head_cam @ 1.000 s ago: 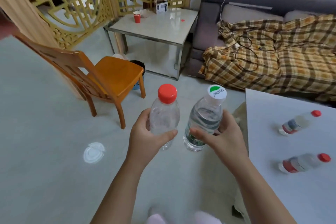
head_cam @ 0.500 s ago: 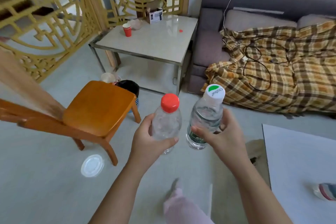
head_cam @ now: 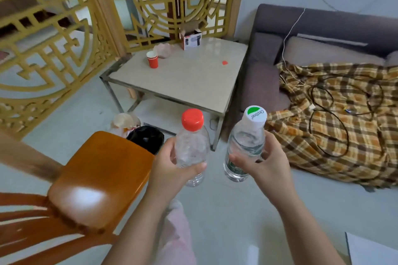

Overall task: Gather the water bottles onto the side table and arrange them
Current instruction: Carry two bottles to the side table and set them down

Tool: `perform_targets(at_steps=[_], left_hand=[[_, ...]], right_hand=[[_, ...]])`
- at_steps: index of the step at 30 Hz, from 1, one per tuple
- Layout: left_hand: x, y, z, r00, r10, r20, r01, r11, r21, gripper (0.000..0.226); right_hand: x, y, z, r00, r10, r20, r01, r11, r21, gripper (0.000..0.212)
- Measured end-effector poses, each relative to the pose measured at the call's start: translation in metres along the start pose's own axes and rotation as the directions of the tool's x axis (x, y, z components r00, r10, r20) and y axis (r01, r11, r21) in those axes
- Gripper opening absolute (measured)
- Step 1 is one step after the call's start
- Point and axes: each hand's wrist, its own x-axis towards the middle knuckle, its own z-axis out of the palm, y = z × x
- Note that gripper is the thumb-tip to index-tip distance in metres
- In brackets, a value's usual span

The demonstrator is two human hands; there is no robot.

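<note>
Now, left hand: my left hand (head_cam: 172, 170) is wrapped round the body of the red-capped bottle (head_cam: 191, 148), thumb across the front. The bottle is upright, in the air over the floor (head_cam: 237, 211).
Right hand: my right hand (head_cam: 267, 163) grips the white-capped bottle (head_cam: 247, 142) round its green-labelled middle, near upright, also in the air.
Bottles: side by side with a gap between them, both short of the side table (head_cam: 183, 79) and not on it.
Table edges: the near edge runs just beyond the two caps, with a metal leg at the near right corner. The right edge lies along the sofa (head_cam: 265, 79) arm, and the far edge sits against the lattice screen (head_cam: 53, 49).
Table top: a red cup (head_cam: 152, 61) and a small box (head_cam: 192, 40) sit toward the far edge, and a red scrap (head_cam: 224, 62) lies toward the right.
Left flank: the wooden chair (head_cam: 101, 180) seat is just beside my left forearm. A black bin (head_cam: 145, 139) sits between the chair and the table.
Right flank: a plaid blanket (head_cam: 333, 127) hangs off the sofa down to the floor, with a black cable (head_cam: 331, 118) looped on it.
Floor lane: I see a pale strip of floor between the chair and the blanket hem, leading up to the table's near edge.
Bottom right: the corner of a white tabletop (head_cam: 370, 251) pokes in.
</note>
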Motion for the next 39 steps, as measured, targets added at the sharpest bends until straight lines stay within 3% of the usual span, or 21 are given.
perform_targets(at_steps=[8,19,39], left_hand=[[0.176,0.012,-0.027,0.998,-0.021,0.053,0.021,1.000,-0.013,0.049],[0.364,0.016,-0.025,0.996,-0.016,0.085,0.009,0.997,0.078,0.063],[0.695,-0.038,0.080,0.970,-0.234,0.068,0.212,0.948,0.238,0.057]], right_hand=[[0.156,-0.028,0.072,1.000,0.017,0.001,-0.017,0.999,-0.027,0.060],[0.331,-0.031,0.124,0.997,0.067,-0.033,-0.067,0.998,-0.001,0.058],[0.656,0.086,0.152,0.963,0.262,-0.069,-0.262,0.965,0.007,0.063]])
